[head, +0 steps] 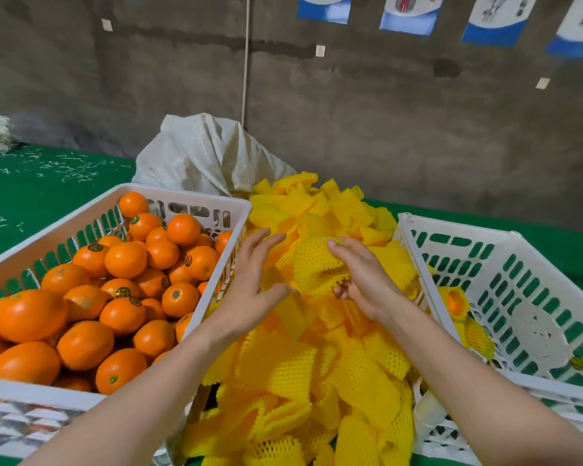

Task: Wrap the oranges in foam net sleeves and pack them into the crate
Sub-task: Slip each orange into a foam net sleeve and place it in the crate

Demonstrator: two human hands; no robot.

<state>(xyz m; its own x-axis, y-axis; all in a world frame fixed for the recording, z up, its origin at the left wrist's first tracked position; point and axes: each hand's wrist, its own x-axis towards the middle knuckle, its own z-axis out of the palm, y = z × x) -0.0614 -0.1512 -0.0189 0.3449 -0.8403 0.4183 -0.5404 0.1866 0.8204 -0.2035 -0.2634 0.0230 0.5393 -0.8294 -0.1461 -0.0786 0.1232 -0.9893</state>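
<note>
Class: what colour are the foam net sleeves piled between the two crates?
Yellow sleeves, head view.

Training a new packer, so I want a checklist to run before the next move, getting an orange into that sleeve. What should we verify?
1. Grip: ok, right hand grips a foam net sleeve above the pile.
2. Spare hand: ok, left hand is open, holding nothing.
3. Fruit picked up: not ok, neither hand holds one; bare oranges lie in the left crate.
4. Room: ok, right crate shows a wrapped orange, much floor bare.
5. Sleeve untorn: cannot tell.
</note>
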